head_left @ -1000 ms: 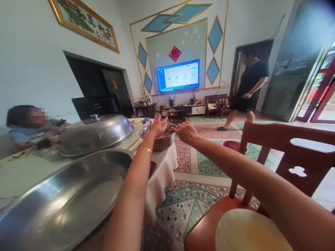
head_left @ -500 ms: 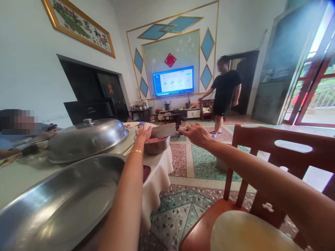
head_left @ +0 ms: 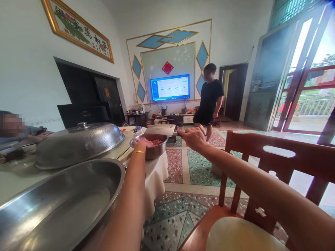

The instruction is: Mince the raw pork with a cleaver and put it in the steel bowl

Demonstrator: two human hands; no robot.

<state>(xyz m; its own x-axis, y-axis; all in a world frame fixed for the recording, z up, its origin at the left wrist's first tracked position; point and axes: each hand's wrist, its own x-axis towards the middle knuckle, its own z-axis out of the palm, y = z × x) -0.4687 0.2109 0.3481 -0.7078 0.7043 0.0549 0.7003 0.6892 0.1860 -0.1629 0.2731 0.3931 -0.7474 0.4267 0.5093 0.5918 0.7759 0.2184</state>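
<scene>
A metal bowl (head_left: 154,150) of pink minced meat stands at the far edge of the table with the white cloth (head_left: 155,176). My left hand (head_left: 139,144), a gold bangle on its wrist, is closed on the bowl's near rim, its fingertips hidden. My right hand (head_left: 193,137) reaches out over the floor and grips the handle of a cleaver (head_left: 161,129). The broad blade lies flat just above the bowl's far side.
A domed perforated steel lid (head_left: 78,142) and a large steel tray (head_left: 60,205) lie near me on the table. A wooden chair (head_left: 264,158) with a round cushion is at my right. One person sits at the table's left (head_left: 14,129); another, in black, stands by the television (head_left: 209,101).
My left hand went from raised and spread above the bowl down to its near rim. The cleaver blade came into view and now lies level over the bowl. The person in black walked left.
</scene>
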